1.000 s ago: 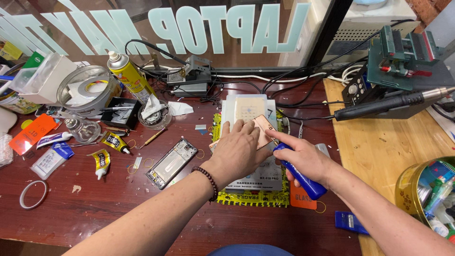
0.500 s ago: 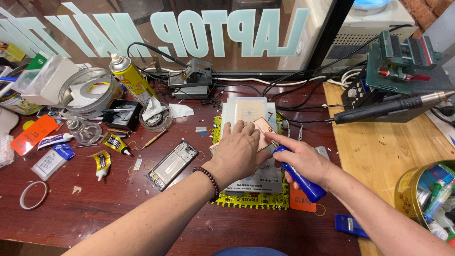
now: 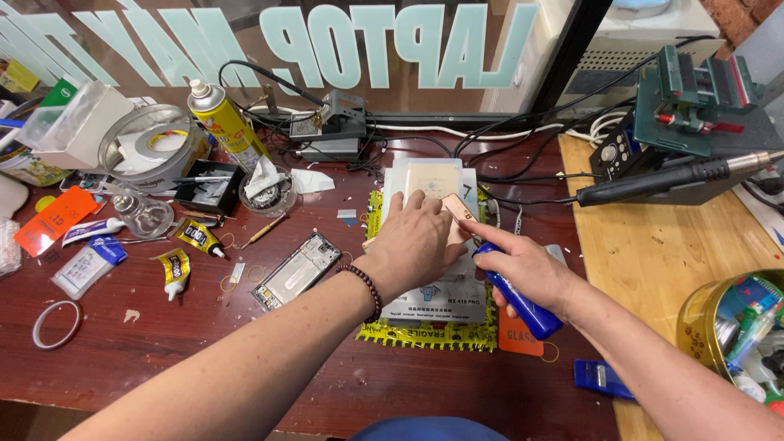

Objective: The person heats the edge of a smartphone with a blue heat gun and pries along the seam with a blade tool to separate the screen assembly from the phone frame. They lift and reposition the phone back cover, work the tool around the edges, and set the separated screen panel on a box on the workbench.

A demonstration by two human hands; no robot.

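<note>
Left hand [image 3: 416,245] is laid flat, fingers spread, over a thin copper-pink phone panel [image 3: 459,209] that rests on the white heating pad [image 3: 437,290], near the middle of the red workbench [image 3: 163,367], toward its rear edge. Only the panel's upper right corner shows beyond the fingertips; the rest is covered by the palm.

Right hand [image 3: 523,273] is closed around a blue tube-shaped tool [image 3: 523,304], index finger stretched forward with its tip at the panel's right edge. Whether the tool's working end touches the panel cannot be told; it is hidden by the fingers.

Judged: the panel is being steadied while its edge is worked. Even, flat pressure from the left palm is called for, so that the thin panel is not bent or slid across the pad. The extended index finger is best kept low along the edge as a guide.

A stripped phone frame [image 3: 296,269] lies just left of the pad. Black-and-yellow glue tubes [image 3: 196,237] lie further left, well apart, and a yellow spray can [image 3: 224,122] stands near the rear edge.
</note>
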